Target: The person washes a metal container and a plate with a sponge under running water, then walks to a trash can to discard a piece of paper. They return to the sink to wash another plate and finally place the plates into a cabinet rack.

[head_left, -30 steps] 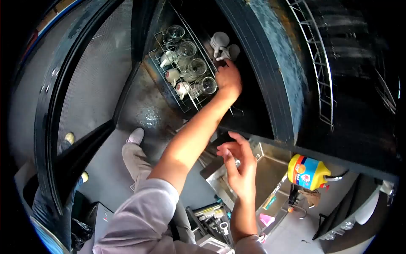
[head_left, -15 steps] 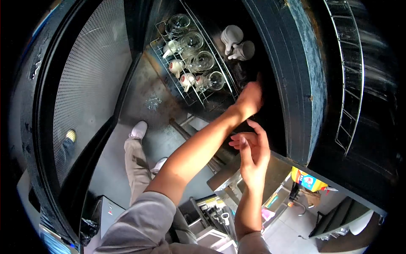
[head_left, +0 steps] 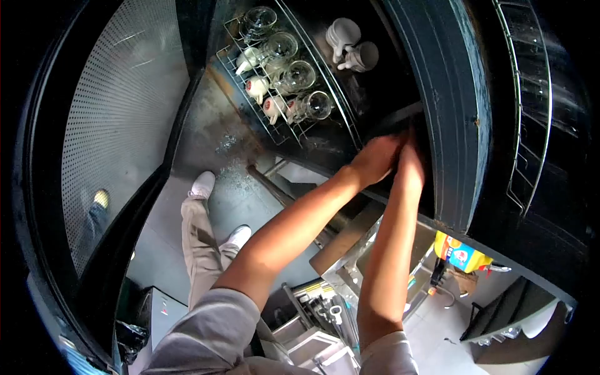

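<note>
Both arms reach into the dark cabinet. My left hand [head_left: 378, 157] is at its front, the fingers bent inward and partly lost in shadow. Right beside it, my right hand [head_left: 409, 164] points away from me with its fingers close together. Both hands meet at a dark, flat-edged thing [head_left: 402, 116], too dim to identify. To their left, a wire rack [head_left: 290, 128] bears several glass pitchers [head_left: 296, 76] and small white cups [head_left: 256, 87]. Behind the hands are stacked white handled cups [head_left: 343, 34].
A perforated door panel [head_left: 119, 119] stands at the left. Another wire rack [head_left: 517, 125] is at the right. Below are a metal counter [head_left: 350, 240], an open drawer [head_left: 319, 306] and a yellow packet [head_left: 461, 253]. Bits of debris [head_left: 234, 178] lie on the floor.
My right hand has moved up and inward to join my left hand, which has shifted slightly down and right. A dark flat edge now shows above them. The view has shifted slightly.
</note>
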`<move>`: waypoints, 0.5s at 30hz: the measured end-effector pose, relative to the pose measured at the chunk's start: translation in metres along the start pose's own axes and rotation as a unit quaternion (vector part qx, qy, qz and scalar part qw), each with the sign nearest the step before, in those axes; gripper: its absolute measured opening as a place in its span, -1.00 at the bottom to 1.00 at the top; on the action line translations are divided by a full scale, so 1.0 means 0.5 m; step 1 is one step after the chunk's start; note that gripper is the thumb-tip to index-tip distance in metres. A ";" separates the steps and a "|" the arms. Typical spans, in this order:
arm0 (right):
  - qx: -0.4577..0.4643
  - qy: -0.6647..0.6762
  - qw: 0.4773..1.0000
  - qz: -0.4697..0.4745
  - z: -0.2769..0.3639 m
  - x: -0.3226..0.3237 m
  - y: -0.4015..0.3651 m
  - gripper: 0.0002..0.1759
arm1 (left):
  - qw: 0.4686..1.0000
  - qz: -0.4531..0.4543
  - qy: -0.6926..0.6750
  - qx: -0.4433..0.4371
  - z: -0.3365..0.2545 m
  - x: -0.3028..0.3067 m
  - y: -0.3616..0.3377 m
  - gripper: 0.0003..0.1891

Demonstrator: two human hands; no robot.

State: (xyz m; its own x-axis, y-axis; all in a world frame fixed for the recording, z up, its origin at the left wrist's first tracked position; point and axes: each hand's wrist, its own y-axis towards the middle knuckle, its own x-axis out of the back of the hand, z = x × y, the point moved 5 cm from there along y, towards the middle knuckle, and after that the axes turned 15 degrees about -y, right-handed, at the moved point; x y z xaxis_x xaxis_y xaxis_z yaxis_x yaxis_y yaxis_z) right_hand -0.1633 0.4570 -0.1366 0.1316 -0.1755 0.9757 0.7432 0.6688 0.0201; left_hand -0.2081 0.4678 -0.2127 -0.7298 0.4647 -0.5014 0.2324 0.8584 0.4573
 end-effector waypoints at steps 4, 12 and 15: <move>-0.022 0.146 0.988 -0.040 -0.051 -0.007 0.057 -0.34 | 0.991 0.078 0.082 0.067 -0.013 -0.015 -0.013 -0.62; -0.038 0.261 0.957 -0.117 -0.108 -0.007 0.065 -0.39 | 0.977 0.122 0.177 0.017 -0.018 -0.010 -0.013 -0.63; -0.037 0.284 0.948 -0.140 -0.123 -0.003 0.064 -0.41 | 0.981 0.114 0.159 0.013 -0.024 -0.011 -0.013 -0.65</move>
State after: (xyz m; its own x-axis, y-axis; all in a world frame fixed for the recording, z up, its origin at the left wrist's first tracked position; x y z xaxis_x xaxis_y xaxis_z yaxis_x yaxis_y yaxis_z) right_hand -0.0993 0.4345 -0.1507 0.2383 -0.7143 0.6580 0.8429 0.4887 0.2253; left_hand -0.2133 0.4569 -0.2040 -0.8199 0.5570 -0.1325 0.4252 0.7474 0.5104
